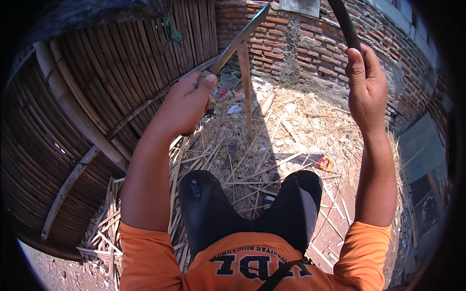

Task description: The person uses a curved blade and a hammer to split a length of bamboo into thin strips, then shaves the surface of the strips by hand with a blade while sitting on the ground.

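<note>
My left hand is closed round the handle of a machete, whose long blade slants up and away to the right. Just beyond that hand, a narrow wooden stake stands with its top beside the blade; whether they touch I cannot tell. My right hand, raised at the right, grips a dark, slightly curved stick-like piece between thumb and fingers. The far end of this piece runs out of the picture at the top. Both hands are well apart, above and beyond my knees.
A handsaw with a red and yellow handle lies among wood strips and shavings. A bamboo slat wall rises at the left, a brick wall ahead. Grey panels lean at the right. Split strips are heaped at the lower left.
</note>
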`<action>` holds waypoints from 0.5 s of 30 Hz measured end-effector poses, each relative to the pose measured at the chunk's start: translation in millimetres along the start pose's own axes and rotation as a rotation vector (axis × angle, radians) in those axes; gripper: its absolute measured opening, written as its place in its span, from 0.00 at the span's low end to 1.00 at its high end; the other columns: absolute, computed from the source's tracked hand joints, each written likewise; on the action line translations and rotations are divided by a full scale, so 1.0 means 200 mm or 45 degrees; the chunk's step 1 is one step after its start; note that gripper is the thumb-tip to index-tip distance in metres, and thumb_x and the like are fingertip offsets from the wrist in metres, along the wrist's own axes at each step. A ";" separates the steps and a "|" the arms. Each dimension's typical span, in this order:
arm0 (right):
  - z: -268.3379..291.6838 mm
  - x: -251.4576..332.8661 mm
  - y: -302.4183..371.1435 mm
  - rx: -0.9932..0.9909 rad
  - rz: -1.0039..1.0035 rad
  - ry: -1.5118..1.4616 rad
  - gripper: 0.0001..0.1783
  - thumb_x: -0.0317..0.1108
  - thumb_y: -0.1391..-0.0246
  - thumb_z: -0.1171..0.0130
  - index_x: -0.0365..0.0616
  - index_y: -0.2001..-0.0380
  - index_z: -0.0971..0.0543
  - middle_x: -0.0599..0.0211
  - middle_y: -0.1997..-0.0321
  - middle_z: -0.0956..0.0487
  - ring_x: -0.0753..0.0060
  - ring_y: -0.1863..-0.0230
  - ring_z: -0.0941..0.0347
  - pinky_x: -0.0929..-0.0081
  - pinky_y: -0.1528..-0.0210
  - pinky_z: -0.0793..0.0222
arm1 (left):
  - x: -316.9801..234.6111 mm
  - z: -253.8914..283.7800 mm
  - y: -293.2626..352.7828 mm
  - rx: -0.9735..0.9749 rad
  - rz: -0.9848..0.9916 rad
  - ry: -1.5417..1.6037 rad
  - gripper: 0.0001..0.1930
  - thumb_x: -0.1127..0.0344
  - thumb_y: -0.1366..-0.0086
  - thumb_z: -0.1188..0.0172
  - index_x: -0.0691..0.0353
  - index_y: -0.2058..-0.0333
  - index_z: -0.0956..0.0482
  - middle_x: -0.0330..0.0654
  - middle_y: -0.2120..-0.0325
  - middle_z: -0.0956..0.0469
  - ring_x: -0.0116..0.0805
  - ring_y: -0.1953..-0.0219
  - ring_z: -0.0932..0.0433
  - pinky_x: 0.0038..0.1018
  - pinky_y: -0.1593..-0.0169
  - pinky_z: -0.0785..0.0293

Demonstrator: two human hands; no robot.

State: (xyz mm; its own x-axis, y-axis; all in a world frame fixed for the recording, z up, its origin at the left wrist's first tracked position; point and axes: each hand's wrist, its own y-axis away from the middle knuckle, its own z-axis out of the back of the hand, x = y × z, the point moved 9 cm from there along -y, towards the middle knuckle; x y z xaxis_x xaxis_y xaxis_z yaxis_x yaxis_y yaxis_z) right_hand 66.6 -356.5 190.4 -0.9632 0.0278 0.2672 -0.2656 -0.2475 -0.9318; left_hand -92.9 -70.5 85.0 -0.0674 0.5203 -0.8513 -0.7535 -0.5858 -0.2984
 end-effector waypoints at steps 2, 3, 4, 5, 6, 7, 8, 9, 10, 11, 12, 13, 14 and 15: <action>-0.06 -0.01 0.02 0.117 -0.036 0.088 0.26 0.56 0.29 0.48 0.41 0.56 0.21 0.70 0.75 0.26 0.79 0.73 0.33 0.74 0.70 0.38 | 0.00 -0.02 0.00 0.004 0.000 -0.020 0.22 0.47 0.20 0.56 0.61 0.57 0.25 0.33 0.81 0.32 0.23 0.82 0.36 0.26 0.75 0.37; -0.09 -0.02 0.04 0.173 -0.050 0.135 0.26 0.56 0.29 0.48 0.41 0.56 0.21 0.70 0.76 0.26 0.78 0.73 0.33 0.73 0.70 0.38 | -0.01 -0.03 0.01 0.017 -0.016 -0.009 0.22 0.47 0.20 0.56 0.61 0.57 0.26 0.33 0.81 0.32 0.23 0.82 0.36 0.26 0.75 0.37; -0.14 -0.09 0.05 0.346 -0.130 0.242 0.27 0.58 0.29 0.48 0.41 0.56 0.21 0.69 0.77 0.27 0.76 0.73 0.33 0.71 0.70 0.37 | -0.02 -0.04 0.00 0.029 -0.033 0.002 0.22 0.47 0.20 0.56 0.61 0.57 0.26 0.33 0.81 0.32 0.23 0.82 0.37 0.26 0.75 0.37; -0.15 -0.10 0.06 0.369 -0.142 0.221 0.27 0.58 0.30 0.48 0.41 0.56 0.21 0.68 0.77 0.27 0.76 0.73 0.33 0.71 0.70 0.37 | -0.03 -0.05 0.01 0.042 -0.049 0.013 0.22 0.47 0.20 0.56 0.61 0.57 0.26 0.34 0.81 0.32 0.23 0.82 0.37 0.26 0.76 0.38; -0.17 -0.11 0.06 0.393 -0.151 0.191 0.27 0.58 0.30 0.48 0.41 0.56 0.21 0.68 0.77 0.27 0.76 0.73 0.33 0.70 0.70 0.37 | -0.03 -0.04 0.01 0.039 -0.042 -0.019 0.22 0.47 0.20 0.56 0.61 0.57 0.26 0.34 0.81 0.32 0.23 0.82 0.37 0.26 0.76 0.38; -0.15 -0.08 0.05 0.349 -0.121 0.184 0.27 0.58 0.30 0.48 0.41 0.56 0.21 0.68 0.77 0.27 0.76 0.73 0.33 0.70 0.70 0.37 | -0.03 -0.04 0.01 0.036 -0.035 -0.050 0.22 0.47 0.20 0.56 0.61 0.57 0.26 0.34 0.81 0.32 0.23 0.82 0.37 0.26 0.77 0.38; -0.12 -0.05 0.03 0.304 -0.090 0.176 0.27 0.58 0.29 0.48 0.40 0.56 0.21 0.68 0.77 0.27 0.76 0.73 0.33 0.70 0.70 0.37 | -0.04 -0.03 0.02 0.033 -0.028 -0.081 0.22 0.47 0.20 0.56 0.61 0.57 0.26 0.34 0.81 0.32 0.23 0.82 0.37 0.27 0.77 0.38; -0.09 -0.03 0.02 0.263 -0.069 0.173 0.28 0.58 0.29 0.48 0.40 0.56 0.21 0.68 0.77 0.27 0.76 0.73 0.33 0.70 0.70 0.37 | -0.04 -0.04 0.02 0.036 -0.047 -0.056 0.22 0.46 0.21 0.55 0.61 0.57 0.26 0.34 0.81 0.32 0.23 0.83 0.37 0.27 0.77 0.39; -0.07 -0.01 0.01 0.213 -0.058 0.118 0.28 0.58 0.30 0.48 0.40 0.56 0.21 0.68 0.76 0.27 0.76 0.73 0.33 0.70 0.70 0.37 | -0.04 -0.04 0.02 0.038 -0.066 -0.031 0.22 0.46 0.21 0.55 0.61 0.57 0.25 0.34 0.81 0.32 0.23 0.83 0.38 0.27 0.78 0.39; -0.05 0.00 0.01 0.163 -0.046 0.063 0.28 0.58 0.30 0.48 0.40 0.56 0.21 0.68 0.76 0.27 0.76 0.73 0.33 0.71 0.70 0.37 | -0.04 -0.05 0.02 0.040 -0.085 -0.006 0.22 0.46 0.21 0.55 0.61 0.57 0.25 0.34 0.81 0.32 0.23 0.83 0.38 0.27 0.78 0.39; -0.04 0.01 0.01 0.112 -0.035 0.009 0.28 0.58 0.30 0.48 0.40 0.56 0.21 0.68 0.76 0.27 0.76 0.73 0.33 0.71 0.69 0.37 | -0.03 -0.05 0.01 0.044 -0.083 -0.011 0.22 0.46 0.21 0.54 0.61 0.57 0.25 0.34 0.81 0.32 0.23 0.83 0.38 0.27 0.78 0.39; -0.04 -0.01 0.02 0.121 -0.071 0.057 0.26 0.56 0.30 0.47 0.40 0.56 0.21 0.68 0.75 0.26 0.76 0.73 0.33 0.71 0.69 0.37 | -0.02 -0.04 0.01 0.047 -0.081 -0.016 0.21 0.46 0.21 0.54 0.61 0.57 0.25 0.34 0.81 0.32 0.23 0.83 0.38 0.26 0.78 0.40; -0.09 -0.06 0.04 0.242 -0.126 0.112 0.26 0.56 0.30 0.47 0.41 0.56 0.21 0.68 0.75 0.26 0.76 0.73 0.33 0.71 0.69 0.37 | -0.02 -0.04 0.01 0.050 -0.079 -0.022 0.21 0.46 0.21 0.54 0.61 0.56 0.25 0.34 0.81 0.32 0.23 0.83 0.38 0.26 0.78 0.40; -0.12 -0.11 0.06 0.362 -0.178 0.175 0.25 0.55 0.30 0.47 0.41 0.56 0.21 0.68 0.75 0.26 0.76 0.73 0.33 0.71 0.69 0.37 | -0.02 -0.05 0.01 0.052 -0.081 -0.016 0.21 0.47 0.21 0.54 0.61 0.56 0.26 0.34 0.81 0.32 0.22 0.83 0.38 0.26 0.78 0.40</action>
State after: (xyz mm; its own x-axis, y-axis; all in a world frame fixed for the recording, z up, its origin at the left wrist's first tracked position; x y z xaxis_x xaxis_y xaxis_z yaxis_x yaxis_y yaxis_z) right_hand 82.9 -335.9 166.8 -0.9199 0.2057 0.3338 -0.3921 -0.4917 -0.7775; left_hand -87.4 -79.6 84.6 -0.0263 0.5635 -0.8257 -0.7826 -0.5256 -0.3337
